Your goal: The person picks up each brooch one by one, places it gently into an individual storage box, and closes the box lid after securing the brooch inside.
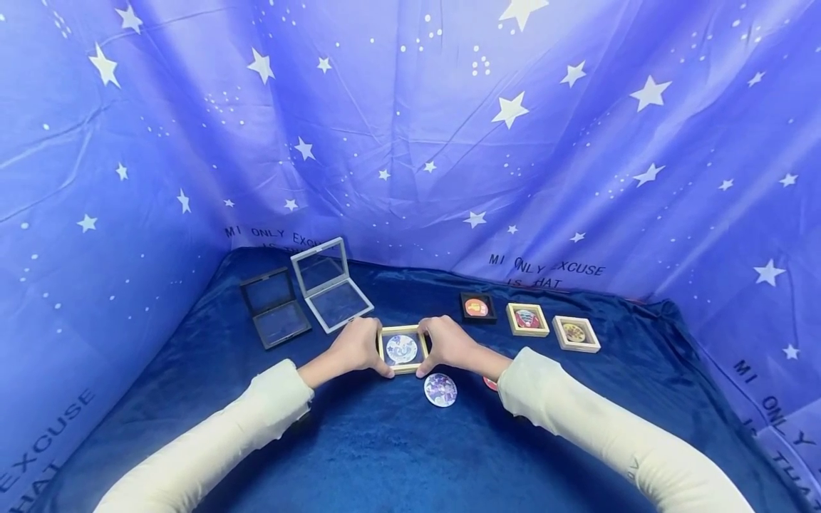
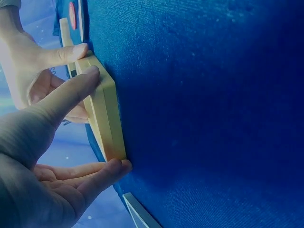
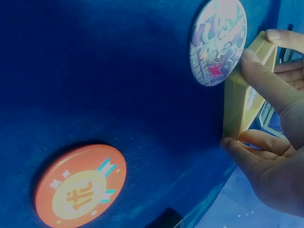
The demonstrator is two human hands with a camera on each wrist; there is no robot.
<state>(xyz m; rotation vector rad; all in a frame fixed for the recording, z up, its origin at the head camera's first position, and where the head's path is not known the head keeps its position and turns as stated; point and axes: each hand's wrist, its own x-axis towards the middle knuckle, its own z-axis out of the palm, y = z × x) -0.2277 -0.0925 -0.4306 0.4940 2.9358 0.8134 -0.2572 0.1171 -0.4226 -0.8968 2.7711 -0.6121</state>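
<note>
My left hand (image 1: 355, 348) and right hand (image 1: 447, 346) hold a small yellow wooden display frame (image 1: 404, 370) between them, one at each end. Behind its window is a round white-and-blue badge (image 1: 402, 349). In the left wrist view, the left thumb and fingers pinch the frame's (image 2: 107, 109) near end. The right wrist view has the right thumb and fingers on opposite edges of the frame (image 3: 235, 104). Close to the right hand lies a purple patterned badge (image 1: 440, 390). An orange-red badge (image 3: 80, 187) is partly hidden by the right forearm in the head view.
Two hinged frames stand opened at the back left, one black (image 1: 276, 308) and one grey-white (image 1: 327, 286). At the back right sit a black frame (image 1: 477, 322), a yellow frame (image 1: 530, 333) and a pale wooden frame (image 1: 577, 348), each with a badge. Dark blue cloth (image 1: 385, 456) covers the table.
</note>
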